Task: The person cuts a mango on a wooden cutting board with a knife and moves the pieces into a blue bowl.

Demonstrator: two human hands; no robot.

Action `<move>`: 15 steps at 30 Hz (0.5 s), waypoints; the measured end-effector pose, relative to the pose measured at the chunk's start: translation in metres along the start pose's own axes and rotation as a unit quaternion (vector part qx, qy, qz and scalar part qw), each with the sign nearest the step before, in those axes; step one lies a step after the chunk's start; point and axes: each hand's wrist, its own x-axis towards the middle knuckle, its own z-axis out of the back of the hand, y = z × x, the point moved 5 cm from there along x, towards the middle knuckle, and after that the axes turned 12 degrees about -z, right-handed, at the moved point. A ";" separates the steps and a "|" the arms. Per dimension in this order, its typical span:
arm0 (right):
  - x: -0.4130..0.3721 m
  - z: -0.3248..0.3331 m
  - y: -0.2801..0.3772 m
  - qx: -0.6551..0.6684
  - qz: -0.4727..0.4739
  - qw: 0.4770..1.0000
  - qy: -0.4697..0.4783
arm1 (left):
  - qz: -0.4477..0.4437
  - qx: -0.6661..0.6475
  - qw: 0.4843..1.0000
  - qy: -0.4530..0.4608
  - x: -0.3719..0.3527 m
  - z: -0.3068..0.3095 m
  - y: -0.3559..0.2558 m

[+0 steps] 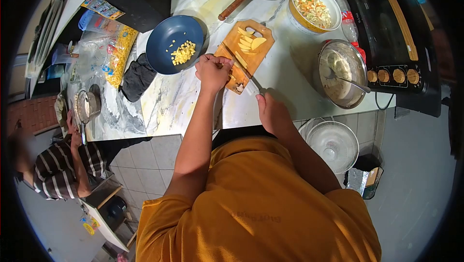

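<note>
Slices [258,43] lie on the cutting board [256,57], right of the cubes [182,55].

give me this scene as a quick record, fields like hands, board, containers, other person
left hand: fingers bent at the cutting board's left side; grip unclear
right hand: holds knife by its handle
board: pale yellow slices beyond the blade
blue bowl or pan: diced yellow pieces inside, left of board
yellow-and-white bowl: chopped mix inside
metal pot: spoon inside
other person: striped shirt, at far left
</note>
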 end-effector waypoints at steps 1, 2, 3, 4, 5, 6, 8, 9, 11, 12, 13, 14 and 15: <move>0.001 -0.002 -0.001 0.004 -0.002 1.000 0.005 | 0.000 -0.004 1.000 0.001 0.000 0.000 0.000; 0.001 -0.003 -0.002 0.008 -0.004 1.000 0.010 | 0.000 -0.004 1.000 0.001 0.000 0.000 0.000; 0.000 -0.002 -0.001 0.008 -0.004 1.000 0.010 | -0.002 -0.001 1.000 -0.001 -0.001 0.000 -0.001; -0.001 -0.002 0.001 0.014 -0.009 1.000 0.016 | -0.004 0.002 1.000 -0.003 -0.001 0.000 -0.001; -0.001 -0.002 0.002 0.019 -0.013 0.999 0.022 | -0.003 0.002 1.000 -0.003 -0.001 0.000 -0.001; -0.002 -0.003 0.004 0.019 -0.013 0.999 0.022 | -0.006 0.004 1.000 -0.004 -0.001 0.000 -0.001; -0.003 -0.006 0.004 0.023 -0.025 0.999 0.031 | -0.009 0.006 1.000 -0.003 -0.001 0.000 0.000; -0.002 -0.005 0.005 0.023 -0.025 0.999 0.030 | -0.004 0.001 1.000 -0.001 -0.001 0.000 0.000; -0.002 -0.004 0.005 0.022 -0.034 0.998 0.045 | 0.001 -0.005 1.000 0.001 -0.001 -0.001 0.000; -0.002 -0.004 0.004 0.021 -0.034 0.998 0.046 | 0.000 0.000 1.000 0.001 -0.001 -0.001 -0.001; 0.000 -0.005 0.003 0.010 -0.040 0.998 0.050 | -0.001 0.007 1.000 0.001 -0.001 -0.001 -0.001; 0.001 -0.005 0.001 -0.001 -0.046 0.997 0.055 | -0.001 0.006 1.000 0.001 -0.001 0.000 -0.001; 0.002 -0.004 0.001 -0.002 -0.046 0.997 0.055 | -0.001 0.003 1.000 0.002 -0.001 -0.001 0.000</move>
